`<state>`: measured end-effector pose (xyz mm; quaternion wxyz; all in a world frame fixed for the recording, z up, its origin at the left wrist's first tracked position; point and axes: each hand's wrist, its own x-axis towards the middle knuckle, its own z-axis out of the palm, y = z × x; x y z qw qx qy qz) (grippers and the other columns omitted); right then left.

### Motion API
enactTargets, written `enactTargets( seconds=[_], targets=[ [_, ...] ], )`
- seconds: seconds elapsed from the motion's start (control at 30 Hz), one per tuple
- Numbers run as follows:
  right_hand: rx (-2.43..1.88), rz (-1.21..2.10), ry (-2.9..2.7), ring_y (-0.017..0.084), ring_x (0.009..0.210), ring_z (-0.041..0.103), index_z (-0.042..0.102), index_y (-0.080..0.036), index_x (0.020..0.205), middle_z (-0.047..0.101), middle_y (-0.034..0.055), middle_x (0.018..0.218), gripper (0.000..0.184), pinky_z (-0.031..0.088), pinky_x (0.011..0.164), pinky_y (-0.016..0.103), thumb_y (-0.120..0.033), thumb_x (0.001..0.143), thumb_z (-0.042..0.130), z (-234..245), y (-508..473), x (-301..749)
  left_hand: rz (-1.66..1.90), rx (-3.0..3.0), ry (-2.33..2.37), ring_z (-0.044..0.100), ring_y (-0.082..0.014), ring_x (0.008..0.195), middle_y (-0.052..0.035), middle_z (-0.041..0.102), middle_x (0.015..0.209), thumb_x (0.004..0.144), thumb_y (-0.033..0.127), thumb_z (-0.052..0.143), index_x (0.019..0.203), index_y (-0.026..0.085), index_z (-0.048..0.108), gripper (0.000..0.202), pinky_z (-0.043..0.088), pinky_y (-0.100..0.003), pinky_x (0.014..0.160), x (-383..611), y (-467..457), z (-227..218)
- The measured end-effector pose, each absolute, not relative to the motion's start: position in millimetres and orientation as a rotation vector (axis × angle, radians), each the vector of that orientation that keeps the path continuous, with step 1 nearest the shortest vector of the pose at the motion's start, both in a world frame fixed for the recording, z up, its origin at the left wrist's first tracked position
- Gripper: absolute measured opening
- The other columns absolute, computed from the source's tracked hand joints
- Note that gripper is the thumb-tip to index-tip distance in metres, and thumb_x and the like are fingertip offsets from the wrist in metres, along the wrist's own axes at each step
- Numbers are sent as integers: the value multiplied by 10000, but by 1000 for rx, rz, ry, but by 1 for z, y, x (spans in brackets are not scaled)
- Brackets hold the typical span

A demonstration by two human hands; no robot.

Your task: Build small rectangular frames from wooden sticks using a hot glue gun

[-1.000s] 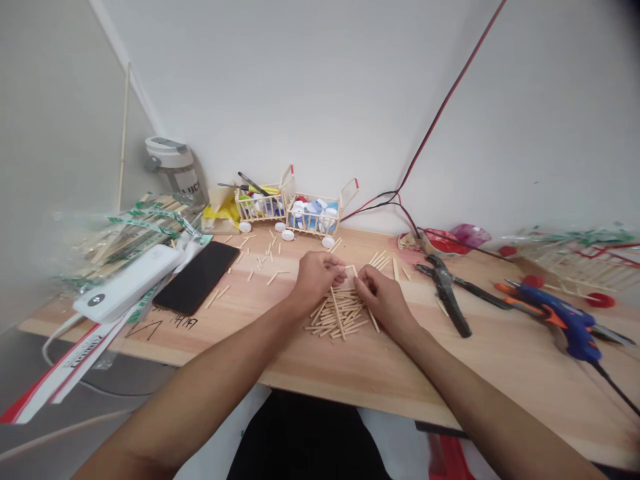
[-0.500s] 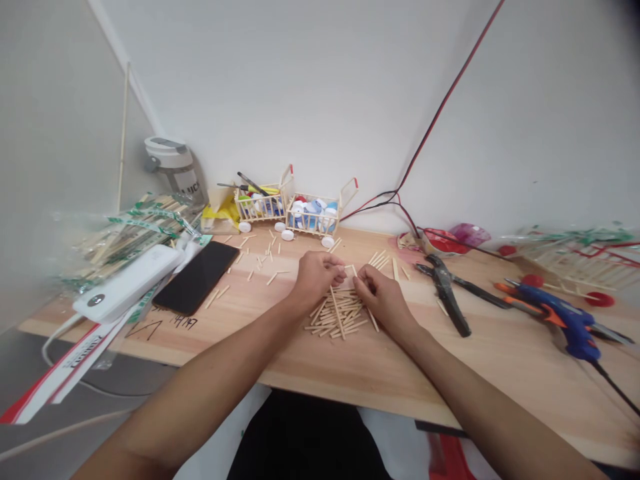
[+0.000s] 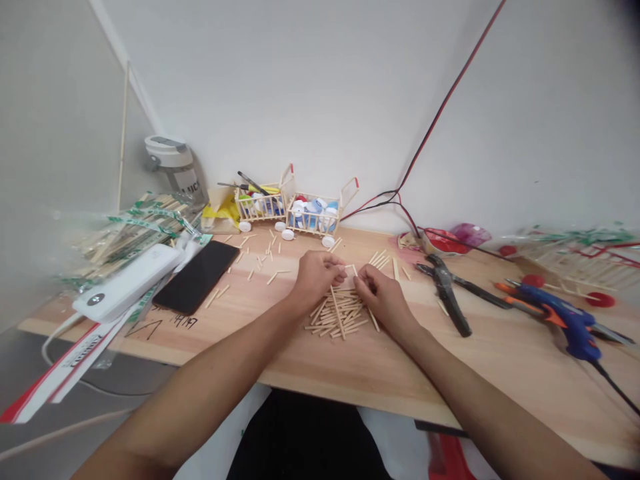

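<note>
My left hand (image 3: 316, 277) and my right hand (image 3: 383, 300) meet above the middle of the wooden table (image 3: 500, 353), fingertips nearly touching. Between their fingers they pinch thin wooden sticks (image 3: 351, 271), partly hidden by the fingers. Right below and in front of my hands lies a loose pile of matching sticks (image 3: 336, 315), crossed at many angles. My right hand's heel is close to the pile's right side.
Two small stick-built carts (image 3: 314, 217) hold bottle caps and tools at the wall. Scattered sticks, a black smartphone (image 3: 196, 277), a white power bank (image 3: 125, 283), pliers (image 3: 446, 297) and a blue hot glue gun (image 3: 567, 321) lie around. Red-black wires (image 3: 430, 133) run down the wall.
The whole view has shifted very slightly. My hands and the sticks between them keep their places on the table.
</note>
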<state>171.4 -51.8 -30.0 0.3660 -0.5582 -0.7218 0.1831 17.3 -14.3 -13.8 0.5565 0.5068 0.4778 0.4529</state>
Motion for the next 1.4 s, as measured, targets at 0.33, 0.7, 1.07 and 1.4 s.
enactTargets(
  seconds=[0.33, 0.7, 1.07, 1.4],
  targets=[
    [-1438, 458, -1864, 113, 536, 387, 437, -213, 692, 424, -54, 552, 199, 274, 520, 233, -316, 861, 460, -30, -52, 172, 1078, 1202, 1118, 614, -92, 517, -26, 656, 580, 734, 8, 606, 718, 82, 654, 90, 519, -203, 536, 17, -15, -13],
    [-1428, 481, -1854, 119, 537, 398, 436, -216, 690, 439, -45, 554, 200, 289, 518, 233, -327, 855, 457, -29, -53, 171, 1075, 1202, 1122, 616, -94, 521, -27, 659, 585, 742, 25, 606, 726, 85, 657, 80, 522, -212, 547, 17, -13, -15],
    [-1441, 488, -1850, 114, 529, 389, 432, -215, 687, 426, -52, 546, 201, 278, 514, 233, -323, 853, 463, -29, -53, 171, 1065, 1179, 1131, 609, -92, 516, -23, 650, 578, 742, 4, 593, 735, 79, 646, 92, 515, -207, 537, 17, -16, -11],
    [-1435, 471, -1850, 118, 533, 390, 441, -217, 686, 433, -45, 550, 193, 285, 511, 233, -319, 849, 463, -29, -53, 170, 1078, 1182, 1120, 611, -88, 517, -28, 661, 589, 735, 15, 607, 726, 84, 650, 83, 517, -206, 544, 17, -15, -13]
  ],
)
